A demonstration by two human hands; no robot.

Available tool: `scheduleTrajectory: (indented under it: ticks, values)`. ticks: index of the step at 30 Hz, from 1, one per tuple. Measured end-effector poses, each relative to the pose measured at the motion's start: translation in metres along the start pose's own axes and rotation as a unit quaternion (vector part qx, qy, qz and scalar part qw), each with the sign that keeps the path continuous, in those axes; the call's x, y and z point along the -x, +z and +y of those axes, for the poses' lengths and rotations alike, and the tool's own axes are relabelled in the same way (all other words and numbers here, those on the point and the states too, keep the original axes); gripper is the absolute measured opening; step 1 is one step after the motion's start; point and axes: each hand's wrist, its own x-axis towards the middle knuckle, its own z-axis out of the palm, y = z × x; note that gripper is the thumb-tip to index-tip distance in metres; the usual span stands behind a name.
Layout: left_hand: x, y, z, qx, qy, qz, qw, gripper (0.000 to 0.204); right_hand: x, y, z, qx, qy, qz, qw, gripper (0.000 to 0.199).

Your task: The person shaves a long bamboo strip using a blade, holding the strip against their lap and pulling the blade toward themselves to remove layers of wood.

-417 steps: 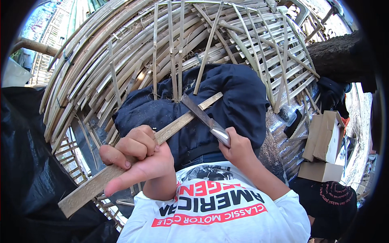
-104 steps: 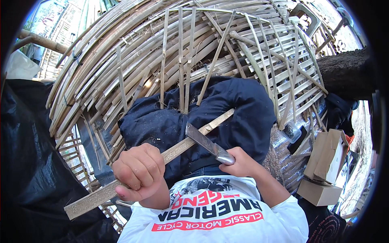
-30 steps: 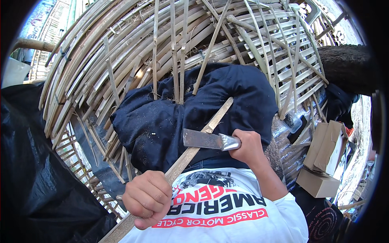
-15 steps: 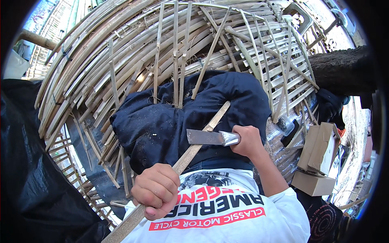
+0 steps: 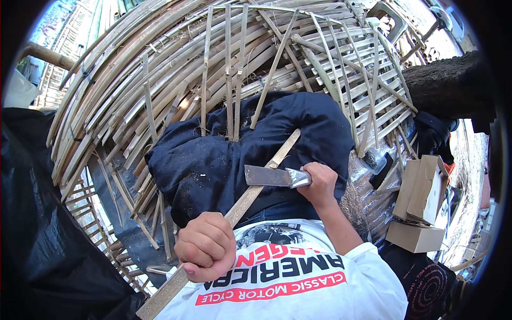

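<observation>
My left hand [image 5: 205,247] is closed round the lower part of a long, flat bamboo strip [image 5: 248,197], in front of the white printed shirt. From there the strip slants up and to the right over the dark cloth [image 5: 197,165] on my lap. In my right hand [image 5: 320,186] is a knife [image 5: 265,176] with a broad, blunt-ended blade and a silvery handle, the fingers wrapped round the handle. Its blade points left and lies across the strip, just below a joint in the bamboo. Whether the edge bites into the strip I cannot tell.
A big stack of split bamboo strips [image 5: 176,69] curves round beyond my lap. Several thin strips lean on the dark cloth. To the right are a cardboard box [image 5: 418,192], a dark log [image 5: 442,88] and a slatted bamboo frame [image 5: 381,101]. Black sheeting [image 5: 48,213] hangs at the left.
My right forearm has come slightly inward to the left, with the knife still across the strip. The left hand keeps its hold, and the whole view has shifted a little.
</observation>
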Motion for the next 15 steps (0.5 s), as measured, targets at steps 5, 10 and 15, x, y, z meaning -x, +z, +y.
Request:
scheduleTrajectory:
  ticks: [5,10,15]
  values:
    - [0.006,0.003,0.002,0.015,0.011,0.038,0.999,0.052,0.002,0.006,0.003,0.025,-0.017,0.042,0.999,0.019]
    - [0.001,-0.001,0.002,0.008,-0.001,0.030,1.000,0.051,-0.008,-0.009,-0.002,0.005,-0.010,0.005,1.000,0.019]
    - [-0.004,-0.002,0.002,0.027,0.002,-0.013,1.000,0.048,-0.045,-0.041,0.015,-0.317,0.168,-0.432,0.828,0.024]
